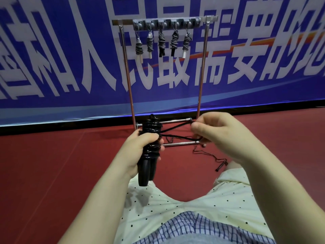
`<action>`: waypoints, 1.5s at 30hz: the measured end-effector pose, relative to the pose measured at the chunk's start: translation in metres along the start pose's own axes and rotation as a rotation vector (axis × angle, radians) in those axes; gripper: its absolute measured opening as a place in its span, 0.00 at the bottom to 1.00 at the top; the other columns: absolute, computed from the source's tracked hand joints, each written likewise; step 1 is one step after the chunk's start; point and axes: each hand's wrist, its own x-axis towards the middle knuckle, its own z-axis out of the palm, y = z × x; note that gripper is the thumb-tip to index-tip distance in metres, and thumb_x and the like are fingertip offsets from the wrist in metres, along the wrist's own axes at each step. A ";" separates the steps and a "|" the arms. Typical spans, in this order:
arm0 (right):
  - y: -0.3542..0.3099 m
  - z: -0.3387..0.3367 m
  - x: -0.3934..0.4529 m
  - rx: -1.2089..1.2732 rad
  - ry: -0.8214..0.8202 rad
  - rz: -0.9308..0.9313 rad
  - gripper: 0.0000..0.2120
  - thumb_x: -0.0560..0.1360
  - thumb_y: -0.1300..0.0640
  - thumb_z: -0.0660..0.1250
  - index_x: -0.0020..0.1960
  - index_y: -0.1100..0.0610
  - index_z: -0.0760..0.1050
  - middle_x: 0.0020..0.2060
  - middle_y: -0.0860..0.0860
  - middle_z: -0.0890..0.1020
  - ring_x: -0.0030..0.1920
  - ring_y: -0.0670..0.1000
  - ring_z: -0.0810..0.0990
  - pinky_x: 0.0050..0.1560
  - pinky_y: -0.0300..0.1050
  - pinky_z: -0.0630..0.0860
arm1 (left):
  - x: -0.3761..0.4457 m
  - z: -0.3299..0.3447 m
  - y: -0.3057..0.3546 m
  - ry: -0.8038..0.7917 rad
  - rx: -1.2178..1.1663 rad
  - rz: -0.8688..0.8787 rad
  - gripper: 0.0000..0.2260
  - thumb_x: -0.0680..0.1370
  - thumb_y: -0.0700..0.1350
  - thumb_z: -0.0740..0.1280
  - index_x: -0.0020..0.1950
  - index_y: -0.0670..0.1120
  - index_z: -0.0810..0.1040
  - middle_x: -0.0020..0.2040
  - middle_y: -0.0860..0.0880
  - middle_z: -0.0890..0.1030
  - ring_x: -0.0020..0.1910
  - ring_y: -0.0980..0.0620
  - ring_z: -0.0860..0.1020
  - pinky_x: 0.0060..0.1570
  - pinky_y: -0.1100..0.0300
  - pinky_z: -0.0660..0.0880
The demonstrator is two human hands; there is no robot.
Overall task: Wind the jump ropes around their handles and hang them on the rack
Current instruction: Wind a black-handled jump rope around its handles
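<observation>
Left hand (140, 147): grips paired black handles (146, 171) upright, steadying the coil.
Right hand (216, 132): pinches rope (177, 136) taut for winding.
Rack (165, 23): five wound ropes hang.

This looks like an indoor sports hall or gym; the dark red, smooth sports floor (52, 173) spreads wide and shows a faint seam line; along its far edge stands a long blue banner with very large white Chinese characters (70, 59), the kind which is put around a playing court; its lower edge meets the floor with a black strip; in front of it stands a thin chrome metal rack with a grey hook bar on top (165, 23), where five wound jump ropes with white and black handles (161, 43) hang, which is sport equipment.
</observation>
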 end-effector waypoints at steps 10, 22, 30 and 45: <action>-0.003 0.063 0.011 0.928 0.131 -0.097 0.17 0.75 0.52 0.58 0.29 0.53 0.75 0.26 0.50 0.73 0.26 0.47 0.70 0.34 0.41 0.68 | -0.001 0.030 -0.022 -0.126 -0.004 -0.060 0.07 0.73 0.35 0.64 0.50 0.42 0.71 0.36 0.42 0.74 0.32 0.47 0.73 0.29 0.58 0.69; 0.005 0.050 0.015 1.234 0.189 -0.094 0.16 0.75 0.53 0.58 0.29 0.52 0.68 0.28 0.48 0.73 0.24 0.46 0.63 0.37 0.42 0.69 | -0.015 0.025 -0.012 -0.342 -0.132 -0.136 0.11 0.81 0.37 0.54 0.59 0.40 0.72 0.45 0.43 0.80 0.40 0.50 0.80 0.36 0.57 0.79; -0.001 0.055 0.011 1.127 0.120 -0.097 0.14 0.73 0.54 0.60 0.28 0.52 0.71 0.27 0.50 0.70 0.25 0.47 0.62 0.35 0.41 0.65 | -0.018 0.030 -0.015 -0.302 -0.145 -0.126 0.15 0.65 0.41 0.67 0.51 0.44 0.78 0.42 0.46 0.82 0.39 0.50 0.81 0.41 0.57 0.78; -0.016 0.046 0.007 0.893 0.119 -0.211 0.17 0.73 0.53 0.57 0.26 0.49 0.71 0.28 0.51 0.68 0.28 0.47 0.64 0.36 0.45 0.60 | -0.028 0.034 0.001 -0.323 -0.295 -0.103 0.15 0.67 0.51 0.62 0.48 0.46 0.80 0.41 0.46 0.82 0.40 0.49 0.80 0.42 0.55 0.76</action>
